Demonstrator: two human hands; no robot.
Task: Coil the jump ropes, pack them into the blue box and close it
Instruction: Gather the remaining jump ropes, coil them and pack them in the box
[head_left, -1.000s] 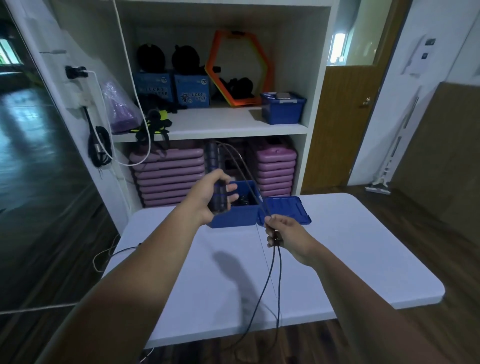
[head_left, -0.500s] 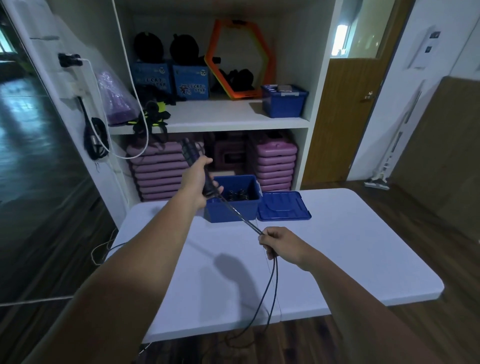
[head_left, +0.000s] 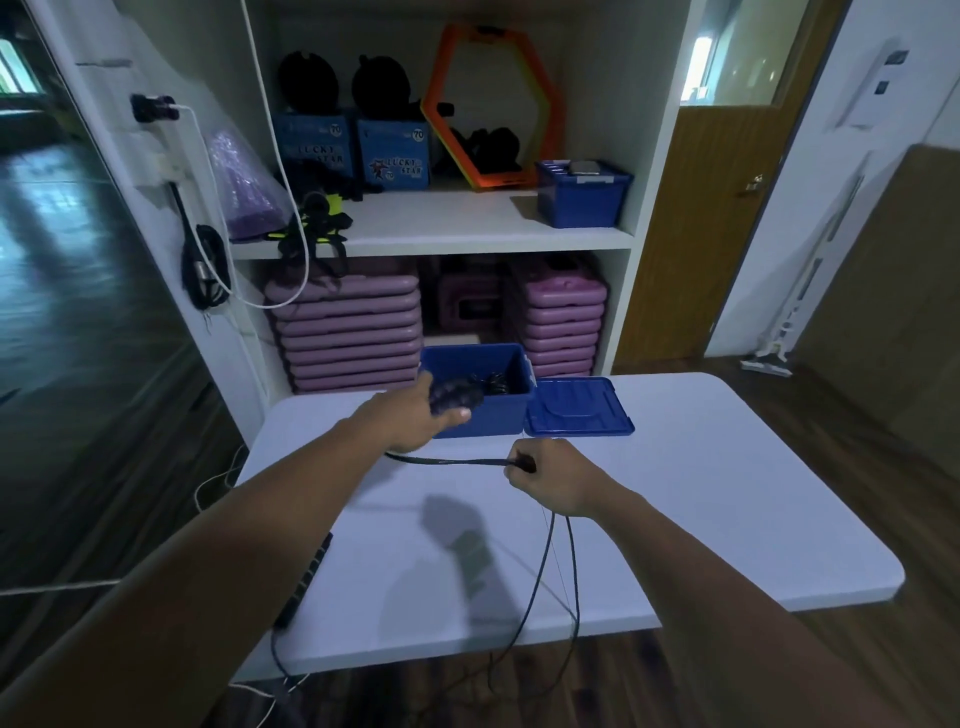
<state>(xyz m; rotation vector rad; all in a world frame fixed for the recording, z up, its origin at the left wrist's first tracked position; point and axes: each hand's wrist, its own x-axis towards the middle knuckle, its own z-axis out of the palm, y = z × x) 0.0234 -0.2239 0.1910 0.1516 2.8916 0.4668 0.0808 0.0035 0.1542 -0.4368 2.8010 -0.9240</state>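
Observation:
The open blue box stands at the far edge of the white table, with dark coiled rope inside. Its blue lid lies flat to its right. My left hand grips the dark jump rope handles just in front of the box. From it the black rope runs right to my right hand, which pinches it. Below that hand two strands hang over the table's near edge to the floor.
A white shelf unit behind the table holds purple step boards, a second blue box, an orange hexagon frame and boxes. A black power strip lies at the table's left edge. A wooden door is at the right.
My left hand dropped from a raised position down to the front of the box. The rope between my hands now runs level instead of slanting. My right hand stayed nearly in place.

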